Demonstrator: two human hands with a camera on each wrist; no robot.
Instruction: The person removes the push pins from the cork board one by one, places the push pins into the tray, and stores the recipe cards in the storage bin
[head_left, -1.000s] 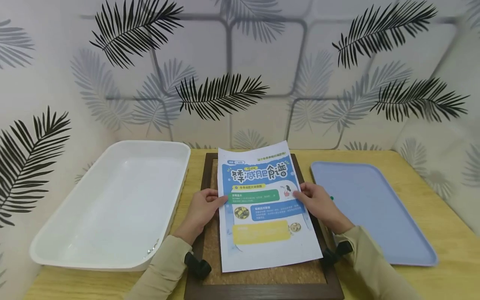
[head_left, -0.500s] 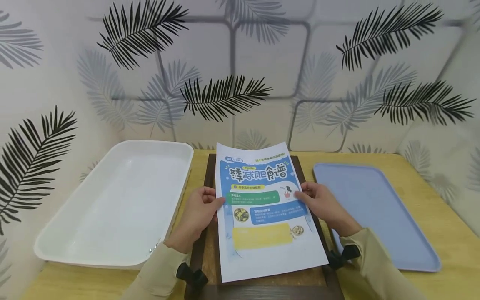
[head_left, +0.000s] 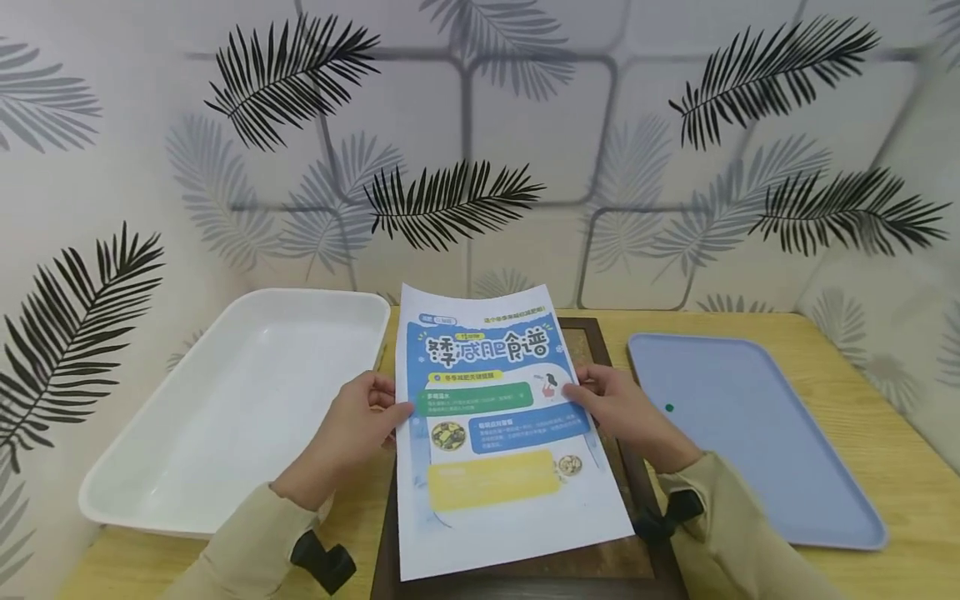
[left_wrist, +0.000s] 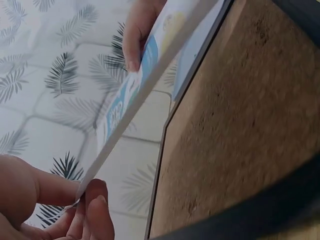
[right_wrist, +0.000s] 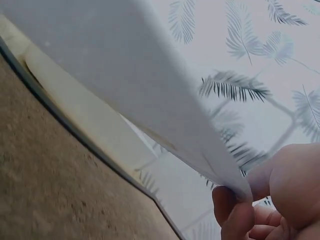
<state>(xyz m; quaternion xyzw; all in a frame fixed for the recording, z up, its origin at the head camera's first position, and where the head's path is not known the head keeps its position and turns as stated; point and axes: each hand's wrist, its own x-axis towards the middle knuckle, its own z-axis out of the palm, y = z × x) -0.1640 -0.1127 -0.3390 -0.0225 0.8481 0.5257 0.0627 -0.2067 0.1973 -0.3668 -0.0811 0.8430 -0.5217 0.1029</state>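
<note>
A printed paper sheet (head_left: pixel 495 417) with blue, green and yellow blocks is held up between both hands, tilted toward the head camera. My left hand (head_left: pixel 352 429) pinches its left edge between thumb and fingers, as the left wrist view also shows at the sheet's corner side. On the opposite edge my right hand (head_left: pixel 622 408) pinches it the same way. Beneath lies a cork board (left_wrist: pixel 240 115) in a dark brown frame (head_left: pixel 611 400), mostly covered by the sheet in the head view. Both wrist views show a gap between sheet and cork.
A deep white tray (head_left: pixel 225 417) stands on the wooden table (head_left: pixel 877 417) to the left. At the right lies a flat blue tray (head_left: pixel 750 433) with a small green dot (head_left: pixel 669 407) on it. A wall with a leaf pattern (head_left: pixel 450 204) rises behind.
Both hands have carried the sheet leftward over the board, uncovering more of the board's upper right. It also comes slightly nearer the front. The grip on both edges stays the same.
</note>
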